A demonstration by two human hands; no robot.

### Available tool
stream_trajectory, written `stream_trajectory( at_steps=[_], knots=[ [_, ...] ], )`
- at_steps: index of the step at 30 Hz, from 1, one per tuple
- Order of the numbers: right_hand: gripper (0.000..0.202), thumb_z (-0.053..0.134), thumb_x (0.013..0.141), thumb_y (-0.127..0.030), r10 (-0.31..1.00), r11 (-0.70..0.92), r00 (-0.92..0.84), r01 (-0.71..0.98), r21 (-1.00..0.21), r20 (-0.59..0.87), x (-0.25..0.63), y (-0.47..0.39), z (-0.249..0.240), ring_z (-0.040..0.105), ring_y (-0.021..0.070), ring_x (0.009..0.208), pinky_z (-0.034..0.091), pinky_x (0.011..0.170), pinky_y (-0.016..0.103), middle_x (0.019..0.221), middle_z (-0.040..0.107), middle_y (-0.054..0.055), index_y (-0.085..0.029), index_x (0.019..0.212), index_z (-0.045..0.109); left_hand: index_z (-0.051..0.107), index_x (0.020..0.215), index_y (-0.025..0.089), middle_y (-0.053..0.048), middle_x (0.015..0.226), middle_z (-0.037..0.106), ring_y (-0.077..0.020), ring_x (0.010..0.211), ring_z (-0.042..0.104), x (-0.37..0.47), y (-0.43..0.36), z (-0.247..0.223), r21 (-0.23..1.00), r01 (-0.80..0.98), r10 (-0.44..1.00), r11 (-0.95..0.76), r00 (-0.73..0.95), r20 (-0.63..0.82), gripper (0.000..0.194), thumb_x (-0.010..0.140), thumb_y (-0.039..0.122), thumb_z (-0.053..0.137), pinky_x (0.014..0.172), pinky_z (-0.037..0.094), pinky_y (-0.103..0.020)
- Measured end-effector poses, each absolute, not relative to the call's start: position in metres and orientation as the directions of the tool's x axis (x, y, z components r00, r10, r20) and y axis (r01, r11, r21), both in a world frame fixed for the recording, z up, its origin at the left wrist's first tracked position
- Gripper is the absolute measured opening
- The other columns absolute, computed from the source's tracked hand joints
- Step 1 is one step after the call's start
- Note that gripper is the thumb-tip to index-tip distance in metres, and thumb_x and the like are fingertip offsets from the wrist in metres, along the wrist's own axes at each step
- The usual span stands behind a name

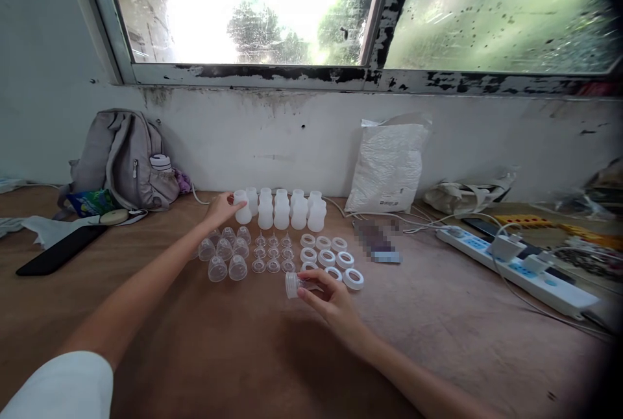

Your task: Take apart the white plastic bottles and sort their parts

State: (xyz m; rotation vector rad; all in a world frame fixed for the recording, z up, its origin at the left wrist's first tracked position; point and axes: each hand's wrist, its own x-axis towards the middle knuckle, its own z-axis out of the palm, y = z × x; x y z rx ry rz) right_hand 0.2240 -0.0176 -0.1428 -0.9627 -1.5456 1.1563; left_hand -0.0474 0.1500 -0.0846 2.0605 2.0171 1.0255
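Observation:
At the left end of the row, my left hand (222,207) has its fingers around a milky white bottle (242,208). More white bottles (281,211), waisted in shape, stand to its right. Nearer me, my right hand (335,305) grips a clear bottle top (292,285) on its side, its ribbed collar facing left; my fingers cover part of it. Clear dome caps (217,268) stand below my left hand. Beside them lie several clear bottle teats (273,252) in rows, then white screw rings (353,279), some partly hidden behind my right hand.
A grey backpack (121,159) and a black phone-like slab (62,250) are on the left. A white plastic package (388,169) leans against the wall. A power strip (518,270) with plugs and cables lies on the right of the brown table (233,354).

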Motion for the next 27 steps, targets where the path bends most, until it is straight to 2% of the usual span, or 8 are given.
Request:
stream_trajectory(
  at_steps=[3,6,9,11,17,22,27],
  knots=[
    [0.025,0.063,0.07,-0.033,0.941,0.237,-0.256,0.038,-0.971,0.219,0.224,-0.018,-0.142,0.059,0.0151,0.077,0.049,0.071,0.027,0.088,0.059,0.003,-0.019,0.091,0.058,0.058,0.094,0.014,-0.009,0.087,0.065,-0.0217,0.082,0.06,-0.052,0.129,-0.063,0.504,0.848,0.857,-0.165,-0.13,0.498,0.047,0.067,0.052,0.053,0.074,0.044,-0.029],
    [0.025,0.063,0.07,-0.032,0.942,0.227,-0.257,0.026,-0.973,0.213,0.223,-0.019,-0.142,0.059,0.0152,0.079,0.049,0.073,0.028,0.09,0.059,0.003,-0.019,0.092,0.058,0.059,0.09,0.014,-0.005,0.083,0.064,-0.0188,0.078,0.061,-0.051,0.099,-0.044,0.58,0.735,0.789,-0.351,-0.101,0.606,0.042,0.068,0.05,0.053,0.071,0.046,-0.027],
    [0.026,0.064,0.07,-0.031,0.946,0.233,-0.236,0.017,-0.972,0.223,0.223,-0.019,-0.141,0.059,0.016,0.081,0.049,0.075,0.029,0.091,0.06,0.003,-0.019,0.092,0.058,0.057,0.096,0.014,-0.005,0.088,0.063,-0.0179,0.081,0.06,-0.038,0.064,-0.041,0.642,0.586,0.779,-0.494,-0.028,0.626,0.039,0.071,0.044,0.053,0.072,0.047,-0.026],
    [0.025,0.064,0.07,-0.032,0.948,0.246,-0.212,0.013,-0.969,0.238,0.224,-0.019,-0.14,0.059,0.0166,0.081,0.05,0.075,0.029,0.09,0.06,0.004,-0.019,0.091,0.058,0.056,0.098,0.014,-0.005,0.091,0.063,-0.0182,0.082,0.059,-0.025,0.041,-0.049,0.648,0.551,0.793,-0.526,0.044,0.607,0.04,0.069,0.042,0.057,0.072,0.048,-0.027],
    [0.023,0.064,0.071,-0.031,0.948,0.285,-0.147,-0.002,-0.958,0.282,0.226,-0.02,-0.138,0.058,0.018,0.084,0.05,0.075,0.03,0.091,0.061,0.004,-0.02,0.09,0.059,0.058,0.093,0.017,-0.003,0.086,0.062,-0.0164,0.079,0.057,0.004,-0.004,-0.094,0.558,0.565,0.792,-0.607,0.377,0.48,0.031,0.067,0.034,0.062,0.072,0.046,-0.027],
    [0.021,0.063,0.072,-0.03,0.935,0.297,-0.19,-0.052,-0.954,0.301,0.223,-0.023,-0.138,0.058,0.0181,0.086,0.05,0.076,0.031,0.092,0.06,0.004,-0.02,0.09,0.058,0.052,0.1,0.019,-0.004,0.094,0.058,-0.0168,0.086,0.054,0.017,-0.011,-0.116,0.613,0.481,0.775,-0.626,0.472,0.421,0.033,0.071,0.033,0.059,0.078,0.045,-0.03],
    [0.02,0.061,0.074,-0.029,0.923,0.316,-0.218,-0.047,-0.948,0.318,0.222,-0.026,-0.136,0.058,0.0178,0.086,0.05,0.076,0.03,0.091,0.06,0.004,-0.02,0.091,0.058,0.039,0.114,0.02,-0.006,0.108,0.054,-0.019,0.098,0.052,0.031,-0.016,-0.135,0.704,0.362,0.761,-0.612,0.511,0.399,0.052,0.069,0.032,0.061,0.084,0.043,-0.032]
  ],
)
